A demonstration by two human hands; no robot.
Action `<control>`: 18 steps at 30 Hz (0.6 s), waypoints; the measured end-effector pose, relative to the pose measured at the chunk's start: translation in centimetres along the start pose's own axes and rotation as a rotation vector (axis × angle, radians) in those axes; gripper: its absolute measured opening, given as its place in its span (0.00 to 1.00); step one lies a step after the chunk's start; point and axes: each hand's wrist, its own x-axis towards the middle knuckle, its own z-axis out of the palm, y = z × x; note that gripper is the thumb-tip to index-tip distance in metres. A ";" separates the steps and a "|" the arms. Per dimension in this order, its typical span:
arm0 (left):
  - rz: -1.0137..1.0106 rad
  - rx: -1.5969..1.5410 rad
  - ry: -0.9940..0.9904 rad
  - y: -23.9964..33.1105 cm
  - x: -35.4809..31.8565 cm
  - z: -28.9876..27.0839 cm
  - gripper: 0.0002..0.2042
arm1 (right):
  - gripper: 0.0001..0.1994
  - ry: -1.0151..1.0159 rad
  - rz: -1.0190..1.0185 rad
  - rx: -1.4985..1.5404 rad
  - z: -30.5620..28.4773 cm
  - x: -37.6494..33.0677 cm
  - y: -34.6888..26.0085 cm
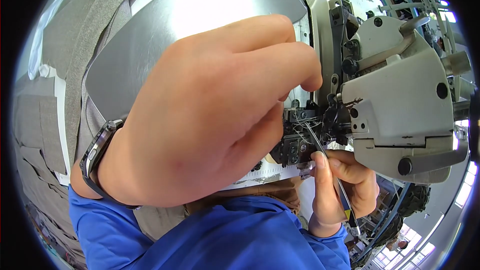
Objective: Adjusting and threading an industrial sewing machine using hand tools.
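Note:
My left hand (215, 100), with a dark watch (98, 145) on its wrist, fills the middle of the view. Its fingers are curled beside the opened front of a sewing machine (400, 100); the tips are largely hidden, so what they may pinch does not show. Lower right, my right hand (345, 187) pinches slim metal tweezers (316, 140) between thumb and fingers. The tweezers' points reach in among fine pale threads (301, 124) at the machine's dark metal looper parts (295, 145).
A smooth metal plate (135, 50) lies left of the machine. Grey-brown fabric (75, 60) is spread and piled along the left side. The machine's pale head and its lever (435, 157) stand close on the right. Blue metal framing (387, 220) rises beyond.

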 end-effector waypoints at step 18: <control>0.031 0.000 0.006 1.7 0.7 -2.1 0.08 | 0.17 -0.072 0.018 0.595 -3.4 -2.1 0.7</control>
